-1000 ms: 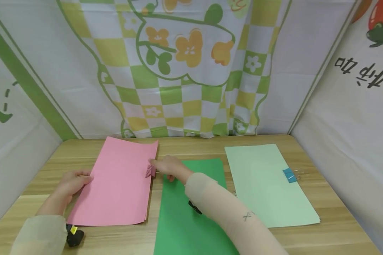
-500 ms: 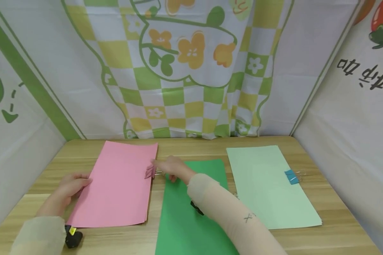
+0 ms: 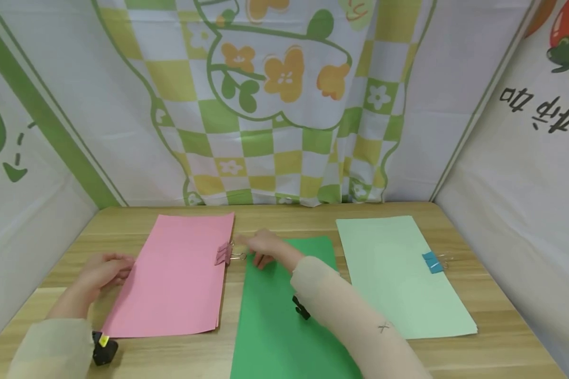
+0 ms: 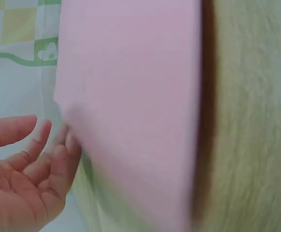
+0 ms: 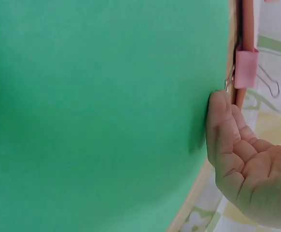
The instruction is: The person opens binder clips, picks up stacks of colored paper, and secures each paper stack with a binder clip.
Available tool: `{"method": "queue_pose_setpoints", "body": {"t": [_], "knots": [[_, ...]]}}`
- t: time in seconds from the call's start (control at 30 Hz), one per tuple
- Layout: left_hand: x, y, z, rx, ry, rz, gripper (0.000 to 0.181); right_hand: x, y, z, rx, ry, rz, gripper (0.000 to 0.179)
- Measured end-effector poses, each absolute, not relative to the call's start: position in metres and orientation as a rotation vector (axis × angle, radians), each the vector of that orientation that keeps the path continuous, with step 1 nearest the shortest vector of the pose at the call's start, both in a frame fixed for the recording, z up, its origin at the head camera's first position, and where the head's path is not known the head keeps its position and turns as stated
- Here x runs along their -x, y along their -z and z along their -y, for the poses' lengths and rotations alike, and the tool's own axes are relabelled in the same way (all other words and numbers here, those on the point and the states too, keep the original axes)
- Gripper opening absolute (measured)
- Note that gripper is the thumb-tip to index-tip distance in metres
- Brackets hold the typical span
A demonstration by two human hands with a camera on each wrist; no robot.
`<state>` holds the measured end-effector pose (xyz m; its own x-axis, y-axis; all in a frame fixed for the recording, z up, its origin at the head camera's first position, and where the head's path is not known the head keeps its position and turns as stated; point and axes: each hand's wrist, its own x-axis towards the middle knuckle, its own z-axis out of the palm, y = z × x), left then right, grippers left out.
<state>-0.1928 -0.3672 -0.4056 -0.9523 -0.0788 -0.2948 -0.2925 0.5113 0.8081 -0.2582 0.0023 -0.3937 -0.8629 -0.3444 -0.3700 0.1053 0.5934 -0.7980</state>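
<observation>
A pink paper stack lies at the left of the table, with a pink binder clip on its right edge, its wire handles sticking out. My left hand is beside the stack's left edge; in the left wrist view its thumb stands apart from the paper, and the other fingertips are at the edge, partly hidden. Just right of the clip, my right hand is over the upper left part of the green paper, holding nothing. The right wrist view shows its loosely bent fingers near the pink clip.
Light green paper lies on the right, a blue binder clip on its right edge. Wooden tabletop shows between the papers. A patterned curtain hangs behind the table, and cloth walls stand at both sides.
My right hand has let go of the pink clip and moved right. My left hand has loosened from the pink stack and shifted slightly left; the stack's raised far right corner has flattened.
</observation>
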Motion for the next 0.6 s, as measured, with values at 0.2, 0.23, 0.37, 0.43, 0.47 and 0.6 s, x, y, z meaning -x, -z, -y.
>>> {"method": "queue_pose_setpoints", "body": {"t": [0.2, 0.23, 0.37, 0.43, 0.47, 0.6], "knots": [[0.192, 0.395, 0.353, 0.214, -1.172, -2.778, 0.048, 0.265, 0.390, -0.027, 0.153, 1.367, -2.257, 0.061], [0.191, 0.393, 0.349, 0.189, -1.121, -2.824, 0.047, 0.265, 0.389, -0.031, 0.150, 1.384, -2.249, 0.061], [0.190, 0.377, 0.325, 0.062, -0.977, -2.984, 0.041, 0.267, 0.379, -0.048, 0.164, 1.439, -2.226, 0.060], [0.189, 0.366, 0.309, -0.004, -1.000, -3.008, 0.038, 0.267, 0.374, -0.057, 0.166, 1.487, -2.215, 0.053], [0.189, 0.361, 0.300, -0.041, -1.006, -3.026, 0.036, 0.267, 0.371, -0.062, 0.165, 1.510, -2.208, 0.049], [0.187, 0.343, 0.270, -0.181, -1.042, -3.097, 0.026, 0.264, 0.360, -0.086, 0.159, 1.600, -2.235, 0.038]]}}
